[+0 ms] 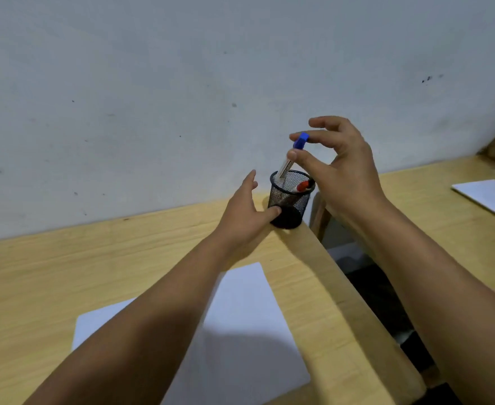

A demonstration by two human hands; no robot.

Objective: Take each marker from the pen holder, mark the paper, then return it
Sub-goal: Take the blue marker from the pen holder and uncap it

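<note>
blue-capped marker [291, 156]: light, stiff, slick; half inside mesh pen holder [290, 200], best pinched below cap | right hand [339, 168] pinches its upper barrel | left hand [245, 216] spread, thumb steadying holder | paper [240, 317] near on worktop [65, 273]

pen holder [290, 200] on table's [65, 273] far right corner | two markers [287, 162] [302, 186] in holder | paper [240, 317] near of holder | second table [433, 206] right, bearing another sheet [489, 197]
</note>
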